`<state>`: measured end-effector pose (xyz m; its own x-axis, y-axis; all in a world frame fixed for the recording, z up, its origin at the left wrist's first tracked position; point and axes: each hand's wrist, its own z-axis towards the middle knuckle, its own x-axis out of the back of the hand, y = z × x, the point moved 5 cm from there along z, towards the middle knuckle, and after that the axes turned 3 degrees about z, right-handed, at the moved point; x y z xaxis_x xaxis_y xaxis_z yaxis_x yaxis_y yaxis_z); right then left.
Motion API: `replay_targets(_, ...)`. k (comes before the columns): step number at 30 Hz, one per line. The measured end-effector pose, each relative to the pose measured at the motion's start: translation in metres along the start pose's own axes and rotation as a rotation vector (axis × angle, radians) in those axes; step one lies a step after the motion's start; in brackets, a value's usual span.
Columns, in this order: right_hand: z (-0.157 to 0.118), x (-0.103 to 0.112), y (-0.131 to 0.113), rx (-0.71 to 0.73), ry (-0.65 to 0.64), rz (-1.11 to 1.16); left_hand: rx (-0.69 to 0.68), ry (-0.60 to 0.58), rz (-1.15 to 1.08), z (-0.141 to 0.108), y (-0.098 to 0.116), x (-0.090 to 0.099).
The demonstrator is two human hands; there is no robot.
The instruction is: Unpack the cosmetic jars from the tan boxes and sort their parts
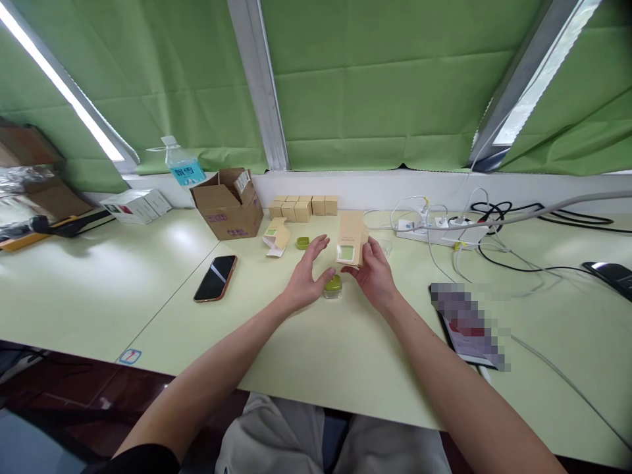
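My right hand (378, 273) grips a small tan cardboard box (352, 238) with a green picture near its lower end, holding it above the table. Fingers apart and holding nothing, my left hand (310, 276) hovers to the left of that box. Just by its thumb, a small clear container with a green lid (333, 286) stands on the table. Farther back lie a small green square piece (303, 243) and an opened tan carton (277, 237) with its flaps out.
Several small tan boxes (303, 207) stand along the wall beside a brown cardboard box (230, 205). A water bottle (182, 164) rises behind it. One phone (215, 278) lies left, a tablet-like device (467, 329) right. Cables trail from a power strip (439, 230).
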<state>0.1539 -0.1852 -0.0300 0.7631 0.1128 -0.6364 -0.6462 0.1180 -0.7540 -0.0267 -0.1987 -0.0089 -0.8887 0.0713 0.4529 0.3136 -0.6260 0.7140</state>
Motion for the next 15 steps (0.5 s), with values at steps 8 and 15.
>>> replay_targets(8, -0.009, -0.02, 0.009, -0.088, -0.132, 0.018, -0.04, -0.002, -0.126, -0.002, 0.012, -0.014)
replay_targets(15, -0.014, -0.028, 0.003, -0.087, -0.202, 0.05, 0.007, 0.007, -0.176, -0.005, 0.009, -0.013)
